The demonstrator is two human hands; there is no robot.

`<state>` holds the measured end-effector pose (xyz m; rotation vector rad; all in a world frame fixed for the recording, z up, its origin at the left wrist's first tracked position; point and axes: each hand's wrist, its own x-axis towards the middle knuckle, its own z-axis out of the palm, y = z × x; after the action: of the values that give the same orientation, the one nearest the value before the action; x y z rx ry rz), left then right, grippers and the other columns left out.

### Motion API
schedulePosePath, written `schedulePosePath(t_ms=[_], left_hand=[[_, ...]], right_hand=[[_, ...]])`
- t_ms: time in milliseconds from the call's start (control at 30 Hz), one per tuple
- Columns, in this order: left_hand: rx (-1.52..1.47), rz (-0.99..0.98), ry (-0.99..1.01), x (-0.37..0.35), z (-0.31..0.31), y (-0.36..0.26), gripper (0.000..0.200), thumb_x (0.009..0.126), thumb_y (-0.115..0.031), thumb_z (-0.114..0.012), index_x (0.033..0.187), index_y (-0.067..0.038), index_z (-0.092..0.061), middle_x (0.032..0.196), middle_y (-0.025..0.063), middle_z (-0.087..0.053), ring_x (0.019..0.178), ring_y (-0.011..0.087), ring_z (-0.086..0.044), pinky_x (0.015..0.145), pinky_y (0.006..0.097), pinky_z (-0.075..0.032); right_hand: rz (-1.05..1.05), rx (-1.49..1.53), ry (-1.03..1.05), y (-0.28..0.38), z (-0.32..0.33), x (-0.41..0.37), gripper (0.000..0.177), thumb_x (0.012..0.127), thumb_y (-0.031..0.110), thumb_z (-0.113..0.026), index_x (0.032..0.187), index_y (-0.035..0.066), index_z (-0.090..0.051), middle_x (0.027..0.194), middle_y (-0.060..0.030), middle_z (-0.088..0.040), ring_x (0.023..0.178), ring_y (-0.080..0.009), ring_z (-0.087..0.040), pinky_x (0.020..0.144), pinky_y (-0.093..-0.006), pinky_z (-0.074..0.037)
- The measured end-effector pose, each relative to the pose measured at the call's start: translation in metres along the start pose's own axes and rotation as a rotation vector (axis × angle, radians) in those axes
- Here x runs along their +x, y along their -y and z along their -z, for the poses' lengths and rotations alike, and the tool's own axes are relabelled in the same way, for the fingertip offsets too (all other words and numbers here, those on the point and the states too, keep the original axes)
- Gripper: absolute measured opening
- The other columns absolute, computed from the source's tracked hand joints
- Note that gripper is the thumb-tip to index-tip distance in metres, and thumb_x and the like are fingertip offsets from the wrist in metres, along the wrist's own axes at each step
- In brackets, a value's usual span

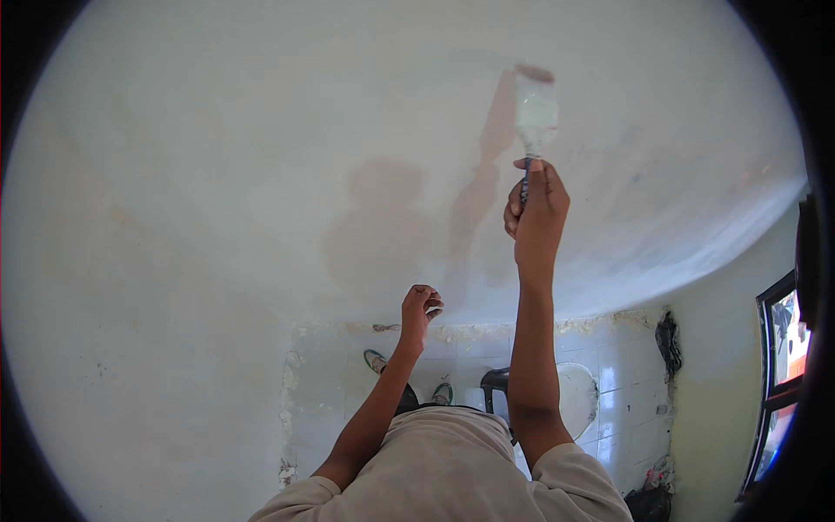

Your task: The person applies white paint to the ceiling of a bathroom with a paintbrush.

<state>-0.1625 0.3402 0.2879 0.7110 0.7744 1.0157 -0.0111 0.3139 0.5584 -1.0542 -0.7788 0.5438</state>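
My right hand (537, 204) is raised at the wall (261, 130), its fingers wrapped round the dark blue handle of a paintbrush (537, 109). The brush points upward, its wide body coated in white and its brownish bristle tip slightly blurred, close to the wall's pale surface. Lower down, my left hand (423, 304) hangs in front of the foot of the wall. Its fingers are loosely curled and a little apart, with nothing visible in them. Shadows of my head, arm and brush fall on the wall.
White floor tiles (474, 348) with a crumbly, stained edge run along the wall's foot. A black stool (496, 380) and a round whitish thing (577, 400) stand beside me. Black plastic (668, 344) lies in the corner, a dark bag (648, 505) lower right. A black-framed window (777, 383) is at right.
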Motion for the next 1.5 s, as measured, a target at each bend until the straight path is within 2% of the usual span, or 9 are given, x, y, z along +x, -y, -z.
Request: schedulePosePath(t_ms=[133, 467, 567, 667, 833, 1000, 1267, 1433, 1500], left_hand=[[-0.022, -0.013, 0.014, 0.003, -0.005, -0.002, 0.01, 0.096, -0.022, -0.051, 0.093, -0.013, -0.052, 0.084, 0.0008, -0.059, 0.079, 0.0134, -0.059, 0.075, 0.0319, -0.047], [-0.015, 0.037, 0.014, 0.008, -0.002, 0.015, 0.01, 0.093, -0.022, -0.053, 0.092, -0.012, -0.054, 0.085, 0.0017, -0.059, 0.078, 0.015, -0.059, 0.073, 0.0322, -0.046], [0.003, 0.033, 0.017, 0.008, -0.004, 0.016, 0.01, 0.094, -0.022, -0.052, 0.092, -0.012, -0.054, 0.085, 0.002, -0.059, 0.078, 0.0152, -0.059, 0.073, 0.0324, -0.046], [0.008, 0.047, 0.007, 0.006, -0.005, 0.021, 0.01, 0.094, -0.021, -0.052, 0.092, -0.012, -0.053, 0.085, 0.002, -0.059, 0.078, 0.0151, -0.059, 0.073, 0.0323, -0.047], [0.017, 0.066, 0.018, 0.001, -0.014, 0.02, 0.009, 0.095, -0.02, -0.051, 0.093, -0.012, -0.053, 0.085, 0.0017, -0.058, 0.078, 0.0145, -0.058, 0.073, 0.0321, -0.047], [0.024, 0.05, 0.053, -0.003, -0.023, 0.017, 0.011, 0.092, -0.023, -0.055, 0.093, -0.013, -0.052, 0.086, 0.0005, -0.057, 0.081, 0.0154, -0.058, 0.076, 0.0335, -0.046], [0.047, 0.104, 0.017, 0.003, -0.022, 0.029, 0.009, 0.091, -0.022, -0.055, 0.093, -0.013, -0.052, 0.086, 0.0012, -0.057, 0.08, 0.0156, -0.058, 0.076, 0.0333, -0.046], [0.065, 0.121, 0.007, 0.001, -0.02, 0.034, 0.01, 0.092, -0.022, -0.054, 0.092, -0.012, -0.052, 0.085, 0.0013, -0.057, 0.08, 0.0159, -0.058, 0.075, 0.0332, -0.046], [0.072, 0.112, 0.0, 0.002, -0.02, 0.034, 0.01, 0.092, -0.022, -0.053, 0.092, -0.012, -0.052, 0.085, 0.0015, -0.057, 0.08, 0.0161, -0.058, 0.074, 0.0334, -0.046]], right_hand=[[-0.017, 0.033, 0.027, -0.027, 0.014, 0.004, 0.032, 0.102, 0.03, -0.039, 0.095, 0.003, -0.055, 0.053, 0.0035, -0.038, 0.037, -0.0041, -0.033, 0.034, -0.0205, -0.023], [-0.766, -0.058, -0.002, -0.337, 0.107, -0.09, 0.034, 0.097, 0.034, -0.051, 0.083, 0.004, -0.055, 0.049, -0.0002, -0.04, 0.033, -0.0091, -0.033, 0.031, -0.0245, -0.023], [-0.799, -0.182, -0.047, -0.327, 0.112, -0.096, 0.033, 0.097, 0.032, -0.05, 0.08, 0.004, -0.057, 0.048, -0.001, -0.042, 0.033, -0.0096, -0.035, 0.03, -0.0256, -0.025], [-0.319, -0.426, 0.033, -0.293, 0.106, -0.05, 0.032, 0.096, 0.029, -0.052, 0.077, 0.004, -0.058, 0.047, 0.0017, -0.042, 0.034, -0.0098, -0.04, 0.034, -0.0264, -0.031], [-0.435, -0.105, 0.024, -0.114, 0.061, -0.012, 0.03, 0.097, 0.027, -0.051, 0.082, 0.001, -0.054, 0.049, 0.0025, -0.037, 0.035, -0.0054, -0.03, 0.033, -0.0233, -0.019], [-0.15, 0.053, 0.079, -0.045, 0.048, -0.007, 0.031, 0.101, 0.029, -0.043, 0.085, 0.005, -0.053, 0.05, 0.0036, -0.034, 0.036, -0.0038, -0.03, 0.034, -0.0212, -0.02], [-0.12, -0.45, -0.016, -0.238, 0.077, -0.024, 0.036, 0.101, 0.032, -0.039, 0.08, 0.006, -0.053, 0.05, -0.0013, -0.044, 0.038, -0.0094, -0.042, 0.038, -0.0285, -0.034], [-0.594, -0.439, 0.046, -0.294, 0.101, -0.079, 0.037, 0.098, 0.031, -0.046, 0.079, 0.001, -0.057, 0.05, -0.0058, -0.049, 0.039, -0.0149, -0.049, 0.041, -0.0321, -0.041], [-0.413, -0.613, 0.062, -0.308, 0.111, -0.08, 0.036, 0.097, 0.03, -0.048, 0.079, 0.0, -0.058, 0.053, -0.0106, -0.054, 0.042, -0.0218, -0.054, 0.044, -0.0365, -0.044]])
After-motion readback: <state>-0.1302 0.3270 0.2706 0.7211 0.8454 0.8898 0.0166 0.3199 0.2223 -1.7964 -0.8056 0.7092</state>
